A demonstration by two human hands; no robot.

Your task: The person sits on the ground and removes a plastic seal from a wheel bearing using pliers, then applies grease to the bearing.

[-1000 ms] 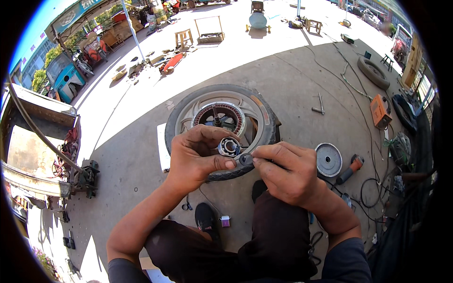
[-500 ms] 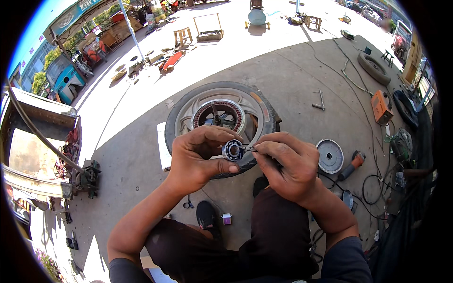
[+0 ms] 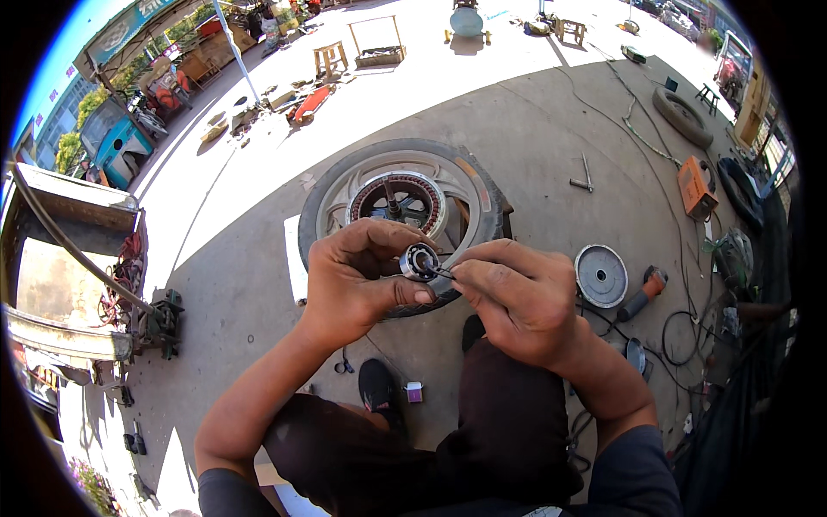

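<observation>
My left hand point(image 3: 351, 277) grips a small steel ball bearing point(image 3: 419, 262) between thumb and fingers, its open face with the balls tilted toward the right. Pinched in my right hand point(image 3: 521, 293) is a thin two-pronged metal tool, seemingly tweezers point(image 3: 443, 272), whose tips reach the bearing's face. Fingers partly hide the tool's rear end. Just beyond my hands lies a motor wheel point(image 3: 345, 164) with a tyre, its hub open on a ring of copper-coloured windings point(image 3: 362, 202) and an upright axle point(image 3: 390, 198).
To the right lie a round metal hub cover point(image 3: 600, 276), an angle grinder point(image 3: 643, 295), cables and an orange machine point(image 3: 696, 187). A T-shaped wrench point(image 3: 586, 175) rests farther off. A small purple-and-white box point(image 3: 414, 393) sits near my foot. A cart bed point(image 3: 69, 267) stands at left.
The bearing has tilted more edge-on and shifted slightly left. My right hand has moved a little left with the tweezers, which now angle in from below right.
</observation>
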